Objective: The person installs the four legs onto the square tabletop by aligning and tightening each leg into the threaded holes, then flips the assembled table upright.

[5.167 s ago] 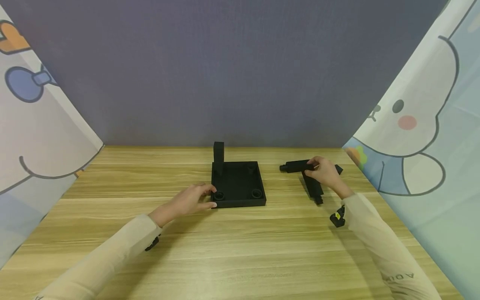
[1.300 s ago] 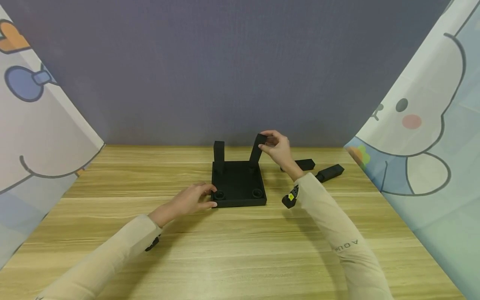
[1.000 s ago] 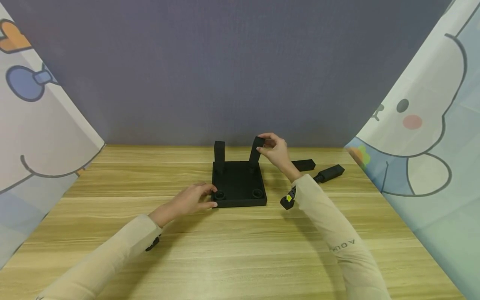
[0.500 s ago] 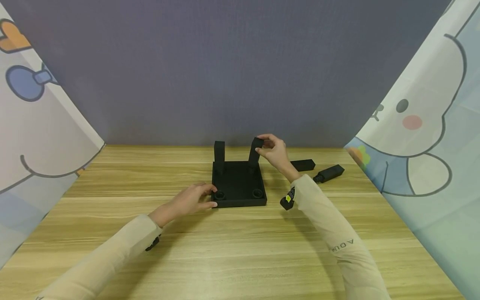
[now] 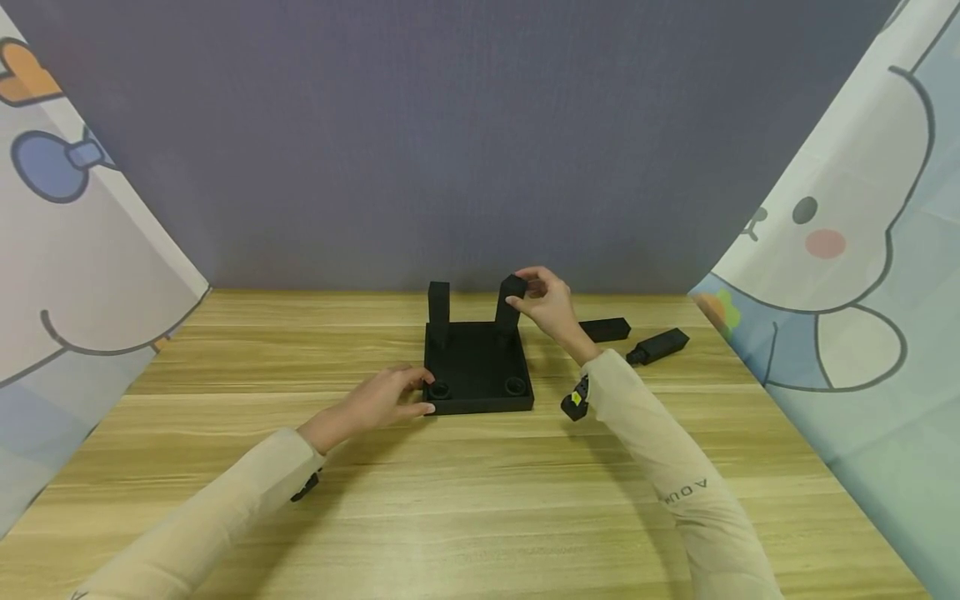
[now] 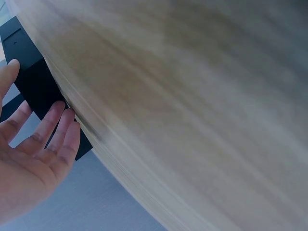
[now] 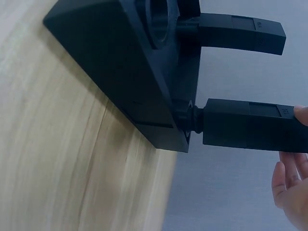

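A black square base [image 5: 480,367] with raised edges and round corner sockets lies on the table. My left hand [image 5: 378,400] holds its near left corner, thumb on the front side and fingers along the left side. At the far left corner a black square leg [image 5: 438,312] stands upright. My right hand [image 5: 551,307] pinches the top of a second black leg [image 5: 506,312] over the far right corner, leaning slightly right. The right wrist view shows this leg's [image 7: 240,125] ridged neck at the socket, part of the neck still exposed. Both near sockets, such as the right one [image 5: 514,386], hold nothing.
Two more black legs lie on the wooden table [image 5: 480,500] to the right: one [image 5: 607,330] partly behind my right wrist, the other [image 5: 660,346] farther right with its narrow end towards me. A grey panel [image 5: 450,150] stands behind the table.
My right hand has brought a leg from the group at the right to the base's far right corner. It has since sunk slightly and become more upright. My left hand has stayed put.
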`<state>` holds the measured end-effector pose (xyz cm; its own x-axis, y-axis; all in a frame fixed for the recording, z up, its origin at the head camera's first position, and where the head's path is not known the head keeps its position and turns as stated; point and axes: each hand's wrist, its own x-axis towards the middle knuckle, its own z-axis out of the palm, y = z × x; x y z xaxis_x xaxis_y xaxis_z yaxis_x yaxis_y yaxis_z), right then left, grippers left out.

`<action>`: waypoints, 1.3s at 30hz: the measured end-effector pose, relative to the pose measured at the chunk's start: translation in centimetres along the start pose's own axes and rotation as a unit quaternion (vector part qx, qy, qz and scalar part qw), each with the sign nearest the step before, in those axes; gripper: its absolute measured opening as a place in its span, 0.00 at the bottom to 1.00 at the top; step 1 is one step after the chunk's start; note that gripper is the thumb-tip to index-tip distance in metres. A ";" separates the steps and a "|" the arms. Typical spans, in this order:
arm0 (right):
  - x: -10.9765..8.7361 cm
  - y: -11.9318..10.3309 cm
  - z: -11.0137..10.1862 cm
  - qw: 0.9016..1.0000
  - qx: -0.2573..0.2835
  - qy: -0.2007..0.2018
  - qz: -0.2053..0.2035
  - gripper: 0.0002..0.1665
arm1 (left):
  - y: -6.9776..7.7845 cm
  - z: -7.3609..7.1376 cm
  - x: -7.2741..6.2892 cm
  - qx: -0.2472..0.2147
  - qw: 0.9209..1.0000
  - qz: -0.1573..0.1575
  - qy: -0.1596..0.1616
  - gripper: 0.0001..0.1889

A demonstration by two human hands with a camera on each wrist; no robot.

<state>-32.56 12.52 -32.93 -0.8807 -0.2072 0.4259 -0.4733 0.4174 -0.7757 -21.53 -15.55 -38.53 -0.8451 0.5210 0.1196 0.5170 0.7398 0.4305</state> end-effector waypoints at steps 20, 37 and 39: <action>0.6 -0.6 -1.8 0.989 0.012 -0.141 -0.034 0.30 | 0.0 0.0 0.1 0.016 1.000 -0.001 0.002 0.22; -0.8 -1.2 -0.5 0.999 0.014 -0.030 -0.013 0.30 | 0.0 0.0 0.1 0.006 1.000 0.009 0.004 0.22; -0.5 -0.4 -0.4 0.999 0.021 -0.026 -0.007 0.31 | 0.0 0.0 0.1 0.006 1.000 0.011 0.005 0.22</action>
<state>-31.93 12.82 -32.68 -0.8727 -0.2588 0.4139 -0.4858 0.3769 -0.7886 -21.59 -15.51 -38.49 -0.8352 0.5324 0.1378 0.5364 0.7335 0.4174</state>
